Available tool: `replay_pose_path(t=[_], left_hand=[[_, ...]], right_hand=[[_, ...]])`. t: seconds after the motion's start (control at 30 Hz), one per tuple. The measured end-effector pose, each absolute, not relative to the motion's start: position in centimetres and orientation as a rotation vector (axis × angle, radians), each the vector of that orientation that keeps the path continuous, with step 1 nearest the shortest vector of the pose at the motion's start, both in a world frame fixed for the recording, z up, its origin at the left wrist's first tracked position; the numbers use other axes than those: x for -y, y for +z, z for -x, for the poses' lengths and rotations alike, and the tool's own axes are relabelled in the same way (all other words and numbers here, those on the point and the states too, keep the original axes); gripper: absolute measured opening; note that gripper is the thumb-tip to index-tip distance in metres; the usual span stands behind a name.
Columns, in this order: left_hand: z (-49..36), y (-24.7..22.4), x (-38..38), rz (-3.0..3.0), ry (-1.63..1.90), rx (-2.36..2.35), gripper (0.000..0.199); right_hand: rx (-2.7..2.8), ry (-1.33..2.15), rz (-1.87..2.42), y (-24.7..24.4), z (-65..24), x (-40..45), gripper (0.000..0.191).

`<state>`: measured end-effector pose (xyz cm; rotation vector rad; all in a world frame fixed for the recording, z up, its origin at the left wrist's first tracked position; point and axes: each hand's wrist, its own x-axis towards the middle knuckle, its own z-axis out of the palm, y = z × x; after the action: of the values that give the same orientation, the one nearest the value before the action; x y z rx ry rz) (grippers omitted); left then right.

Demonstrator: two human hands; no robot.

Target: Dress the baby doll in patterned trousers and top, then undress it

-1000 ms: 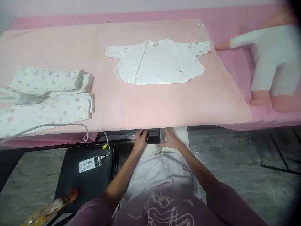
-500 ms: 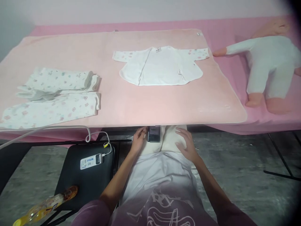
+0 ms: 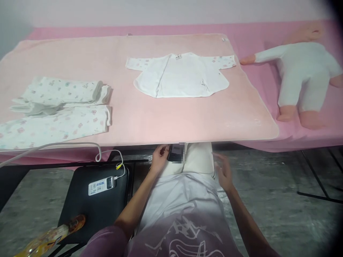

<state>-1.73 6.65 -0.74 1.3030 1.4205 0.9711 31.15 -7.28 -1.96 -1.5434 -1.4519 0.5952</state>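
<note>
On my lap, just below the table's front edge, lies a dark smartphone (image 3: 175, 152), part of it blurred out by a pixelated patch. My left hand (image 3: 160, 157) is closed at the phone's left edge with its fingers curled. To the right of my thigh hovers my right hand (image 3: 224, 170), fingers apart and somewhat smeared, holding nothing. Beyond the phone, a white baby shirt (image 3: 184, 76) with patterned sleeves is spread flat on the table. Folded patterned baby clothes (image 3: 66, 91) lie to its left, with another patterned garment (image 3: 59, 123) in front of them.
A peach mat (image 3: 187, 117) covers much of the pink-clothed table. A baby doll (image 3: 304, 75) in white lies at the right. On a black stool (image 3: 102, 214) at lower left rest a white power bank (image 3: 102, 186) with a cable and a bottle (image 3: 50, 237).
My right hand has moved right, off my thigh. My left hand stays at the phone. The whole view has shifted slightly, so the table things appear a little further left.
</note>
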Motion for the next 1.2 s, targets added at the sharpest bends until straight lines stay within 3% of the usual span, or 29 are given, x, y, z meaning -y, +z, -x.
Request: replay_pose_path(t=[0.1,0.17,0.37,0.53,0.8,1.2], left_hand=[[1.5,-0.8,-6.6,-1.385,0.965,-1.437,0.038],[1.5,-0.8,-6.6,-1.430,0.961,-1.450,0.040],[1.7,-0.8,-6.6,-1.473,0.925,-1.444,0.045],[2.0,-1.2,-6.3,-1.338,0.966,-1.428,0.054],[2.4,-1.8,-6.3,-1.262,1.006,-1.420,0.052],[2.5,-1.1,-6.3,-1.091,0.973,-1.404,0.056]], right_hand=[[1.669,0.848,1.563,-3.6,-27.2,3.3,0.108],[1.753,0.975,1.508,-4.8,-25.2,-0.2,0.127],[1.784,1.126,1.385,-4.9,-23.9,-4.9,0.095],[1.796,1.053,1.297,-3.6,-22.0,-4.0,0.114],[1.917,1.141,1.324,-2.6,-22.0,-3.9,0.149],[1.843,1.191,1.472,-2.1,-22.1,-2.4,0.153]])
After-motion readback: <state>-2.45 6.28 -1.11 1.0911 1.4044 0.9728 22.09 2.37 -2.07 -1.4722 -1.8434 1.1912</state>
